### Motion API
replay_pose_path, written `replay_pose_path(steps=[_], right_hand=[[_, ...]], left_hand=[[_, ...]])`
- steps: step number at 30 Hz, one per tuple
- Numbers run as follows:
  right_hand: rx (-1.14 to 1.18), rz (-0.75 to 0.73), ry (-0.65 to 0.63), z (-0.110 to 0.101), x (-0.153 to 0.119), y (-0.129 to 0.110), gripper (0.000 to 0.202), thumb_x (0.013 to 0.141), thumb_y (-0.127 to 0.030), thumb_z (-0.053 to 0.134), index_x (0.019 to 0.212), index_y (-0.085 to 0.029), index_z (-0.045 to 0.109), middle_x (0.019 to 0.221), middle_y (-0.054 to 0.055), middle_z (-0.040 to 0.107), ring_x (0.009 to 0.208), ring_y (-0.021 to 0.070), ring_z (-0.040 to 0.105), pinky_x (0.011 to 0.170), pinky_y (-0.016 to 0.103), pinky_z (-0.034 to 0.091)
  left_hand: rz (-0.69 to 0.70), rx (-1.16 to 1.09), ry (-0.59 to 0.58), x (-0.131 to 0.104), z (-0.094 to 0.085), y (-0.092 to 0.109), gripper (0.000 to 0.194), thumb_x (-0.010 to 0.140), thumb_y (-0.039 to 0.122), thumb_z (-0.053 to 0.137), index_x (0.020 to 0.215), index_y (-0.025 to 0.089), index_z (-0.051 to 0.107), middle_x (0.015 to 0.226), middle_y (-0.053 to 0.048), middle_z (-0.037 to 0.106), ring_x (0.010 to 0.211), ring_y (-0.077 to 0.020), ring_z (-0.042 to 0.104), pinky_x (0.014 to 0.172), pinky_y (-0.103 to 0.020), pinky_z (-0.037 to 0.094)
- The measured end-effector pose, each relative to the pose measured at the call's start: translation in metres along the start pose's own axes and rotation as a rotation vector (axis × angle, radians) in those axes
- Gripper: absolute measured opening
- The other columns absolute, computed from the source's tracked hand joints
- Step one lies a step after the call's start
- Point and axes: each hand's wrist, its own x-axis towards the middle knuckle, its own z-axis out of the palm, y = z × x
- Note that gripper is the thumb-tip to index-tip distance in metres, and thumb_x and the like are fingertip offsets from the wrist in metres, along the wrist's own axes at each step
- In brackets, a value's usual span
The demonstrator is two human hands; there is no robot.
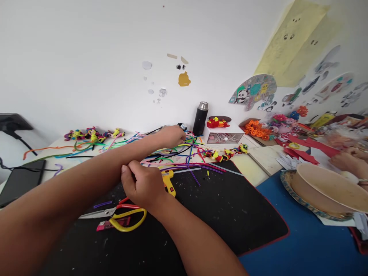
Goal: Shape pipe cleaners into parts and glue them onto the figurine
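My left hand (171, 136) reaches across to the heap of coloured pipe cleaners (163, 156) by the wall. Its fingers bend downward and their tips are hidden, so what they touch does not show. My right hand (143, 184) is closed, just below my left forearm and over the black mat (218, 211). Whatever its curled fingers may hold is out of sight. Partly behind that hand lies a yellow glue gun (170, 189). Scissors with red and yellow handles (128, 226) rest on the mat to its lower left, across a pink-red boxy item (103, 225).
A black flask (200, 119) stands by a white box (225, 133) with red and yellow pieces on top. Small pipe-cleaner figures (93, 135) lie at the back left. On the right, a large bowl (330, 188) sits near another person's hand (349, 163).
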Motion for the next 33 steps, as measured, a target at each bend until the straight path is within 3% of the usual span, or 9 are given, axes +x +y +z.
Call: replay_pose_path(steps=[4,9,13,17,24,29,33], right_hand=[[0.069,0.117,0.05,0.002,0.002,0.002,0.035,0.106,-0.034,0.034,0.078,-0.022,0.052,0.063,0.0,0.062,0.058,0.0151,0.059,0.058,0.031,0.025],[0.107,0.228,0.11,0.003,0.005,0.005,0.032,0.103,-0.033,0.033,0.076,-0.022,0.046,0.06,-0.001,0.056,0.056,0.0156,0.053,0.057,0.032,0.022],[0.118,0.252,0.118,0.001,0.006,0.005,0.031,0.102,-0.033,0.034,0.074,-0.023,0.043,0.059,-0.001,0.052,0.055,0.0153,0.05,0.057,0.033,0.021],[0.125,0.246,0.115,0.0,0.007,0.004,0.031,0.102,-0.032,0.034,0.074,-0.023,0.042,0.059,-0.002,0.05,0.055,0.0149,0.047,0.057,0.033,0.021],[0.116,0.242,0.097,-0.005,0.008,0.003,0.035,0.106,-0.034,0.033,0.076,-0.023,0.048,0.059,-0.003,0.051,0.056,0.0147,0.048,0.057,0.03,0.023],[0.099,0.2,0.046,-0.008,0.008,0.0,0.034,0.107,-0.035,0.038,0.084,-0.022,0.057,0.064,-0.001,0.06,0.059,0.0165,0.055,0.057,0.031,0.023],[0.167,0.186,-0.04,-0.01,0.007,-0.003,0.037,0.109,-0.042,0.041,0.089,-0.022,0.064,0.071,0.001,0.068,0.065,0.0175,0.061,0.056,0.03,0.025]], left_hand=[[-0.038,0.067,-0.143,0.026,0.015,-0.009,0.024,0.082,0.03,0.065,0.096,0.026,0.084,0.093,-0.009,0.08,0.088,-0.0279,0.069,0.083,-0.036,0.048],[-0.028,0.103,-0.251,0.031,0.032,-0.014,0.024,0.081,0.03,0.065,0.093,0.023,0.083,0.093,-0.01,0.081,0.083,-0.0275,0.07,0.076,-0.035,0.046],[-0.009,0.077,-0.262,0.03,0.039,-0.014,0.018,0.077,0.024,0.063,0.083,0.024,0.081,0.088,-0.007,0.081,0.078,-0.024,0.069,0.07,-0.031,0.044],[-0.032,0.032,-0.173,0.033,0.032,-0.013,0.016,0.075,0.022,0.063,0.077,0.023,0.079,0.083,-0.006,0.08,0.076,-0.024,0.068,0.069,-0.03,0.043],[-0.164,-0.138,0.209,0.044,-0.004,-0.006,0.032,0.095,0.029,0.048,0.106,0.015,0.075,0.102,-0.009,0.079,0.089,-0.021,0.069,0.076,-0.03,0.048],[-0.231,-0.676,0.735,0.06,-0.041,-0.01,0.008,0.09,0.02,0.064,0.084,0.017,0.068,0.075,0.0,0.07,0.066,-0.0132,0.06,0.066,-0.029,0.046],[-0.239,-0.97,1.064,0.055,-0.091,-0.01,0.016,0.097,0.009,0.06,0.085,0.019,0.058,0.066,0.007,0.057,0.06,-0.0075,0.055,0.063,-0.025,0.045]])
